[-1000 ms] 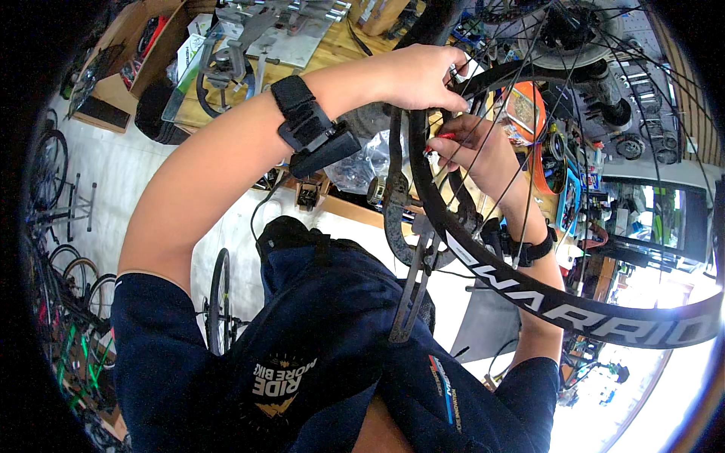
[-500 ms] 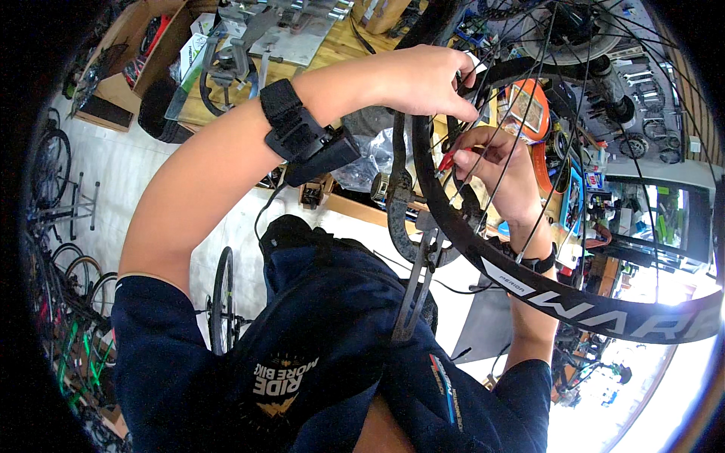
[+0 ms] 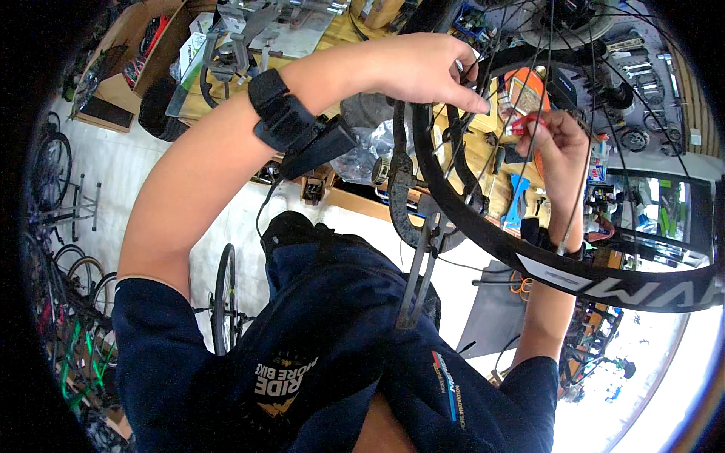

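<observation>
A bicycle wheel (image 3: 483, 240) with a black rim and thin spokes stands in a dark metal truing stand (image 3: 402, 177) on the right. My left hand (image 3: 430, 69) reaches over the rim at its far left part; the fingers curl round it among the spokes, and the thumb stretches out across them. Some fingertips are hidden. In my right hand (image 3: 560, 147), a small red spoke wrench (image 3: 527, 124) is pinched between thumb and fingers. That hand is behind the spokes, inside the ring of the rim, and the wrench looks apart from the rim.
Behind the wheel, a wooden workbench (image 3: 476, 151) carries an orange tray (image 3: 538, 84), a blue tool (image 3: 516, 199) and plastic bags (image 3: 370, 155). A clamp (image 3: 226, 60) and cardboard box (image 3: 162, 45) are at the far left. Bicycles (image 3: 75, 362) line the left side.
My right hand has moved right and slightly away with the red spoke wrench, off the rim. The wheel has turned, carrying its white marking rightward. My left hand has shifted slightly.
</observation>
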`<move>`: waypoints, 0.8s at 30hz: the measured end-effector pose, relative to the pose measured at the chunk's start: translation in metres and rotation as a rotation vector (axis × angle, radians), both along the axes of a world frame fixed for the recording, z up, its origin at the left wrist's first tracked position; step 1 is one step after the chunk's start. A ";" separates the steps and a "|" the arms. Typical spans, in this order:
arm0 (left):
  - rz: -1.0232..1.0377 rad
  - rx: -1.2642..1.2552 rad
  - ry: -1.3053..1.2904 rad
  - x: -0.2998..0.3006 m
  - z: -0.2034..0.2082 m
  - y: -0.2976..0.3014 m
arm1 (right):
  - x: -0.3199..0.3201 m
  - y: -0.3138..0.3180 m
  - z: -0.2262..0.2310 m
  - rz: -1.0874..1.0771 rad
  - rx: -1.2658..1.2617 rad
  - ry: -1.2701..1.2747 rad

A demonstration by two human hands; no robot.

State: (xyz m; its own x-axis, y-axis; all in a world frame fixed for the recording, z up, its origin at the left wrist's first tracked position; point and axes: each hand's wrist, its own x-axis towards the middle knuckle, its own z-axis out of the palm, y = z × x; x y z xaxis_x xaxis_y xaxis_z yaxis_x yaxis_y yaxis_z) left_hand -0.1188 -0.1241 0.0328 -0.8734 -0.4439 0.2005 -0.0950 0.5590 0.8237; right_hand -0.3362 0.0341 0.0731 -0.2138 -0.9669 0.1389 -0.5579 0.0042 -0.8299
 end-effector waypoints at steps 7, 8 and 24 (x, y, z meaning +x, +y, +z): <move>-0.232 0.282 0.170 0.016 0.025 0.016 | -0.018 0.046 -0.036 -0.154 -0.012 -0.246; -0.263 0.329 0.231 0.018 0.031 0.019 | -0.021 0.051 -0.040 -0.176 -0.015 -0.278; 0.281 -0.112 0.263 0.005 0.002 0.008 | -0.028 0.093 -0.068 -0.286 -0.033 -0.325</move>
